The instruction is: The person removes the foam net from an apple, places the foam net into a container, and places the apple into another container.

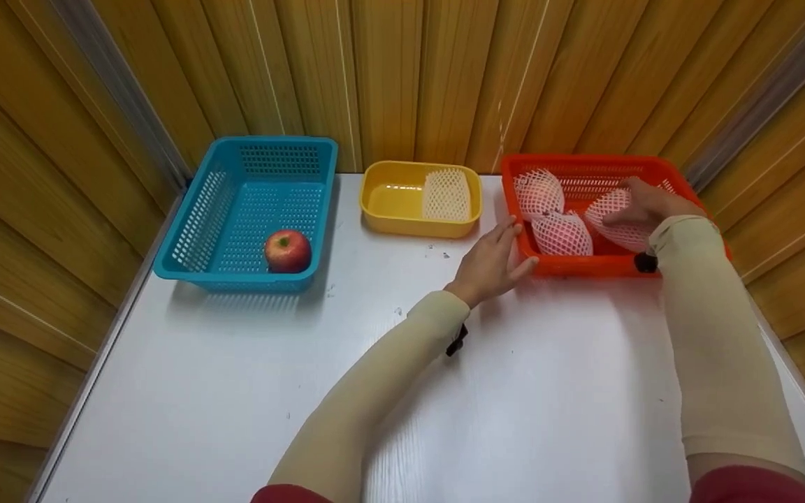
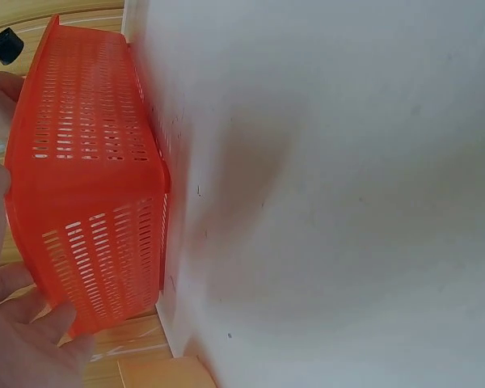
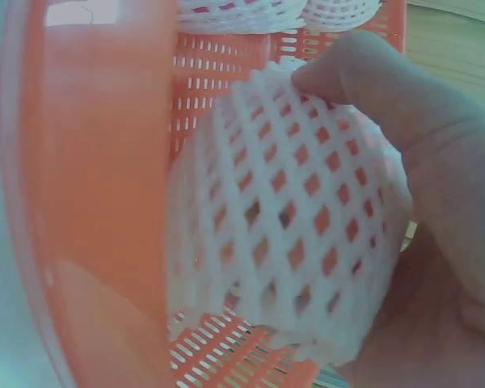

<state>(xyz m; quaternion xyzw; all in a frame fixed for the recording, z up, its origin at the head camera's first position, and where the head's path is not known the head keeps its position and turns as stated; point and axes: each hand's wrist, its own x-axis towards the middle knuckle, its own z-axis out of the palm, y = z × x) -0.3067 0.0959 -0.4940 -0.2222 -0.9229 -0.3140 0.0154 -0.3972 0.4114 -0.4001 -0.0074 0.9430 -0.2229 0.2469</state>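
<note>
Inside the red basket (image 1: 598, 265), at its right side, my right hand (image 1: 647, 202) grips an apple in a white foam net (image 3: 283, 194). The right wrist view shows my thumb across the net; the other fingers are mostly hidden. Two more netted apples, one behind (image 1: 539, 194) and one in front (image 1: 562, 235), lie in the basket's left part. My left hand (image 1: 488, 269) is at the basket's left front corner with extended fingers spread, touching the rim. In the left wrist view those fingers (image 2: 32, 311) lie beside the slotted basket wall (image 2: 97, 250).
A blue basket (image 1: 235, 278) at the left holds one bare red apple (image 1: 288, 251). Between the baskets stands a yellow container (image 1: 392, 225) with an empty foam net (image 1: 446, 195) in it. Wood-patterned panels (image 1: 416, 77) border the white table (image 1: 514, 405) at the back and sides.
</note>
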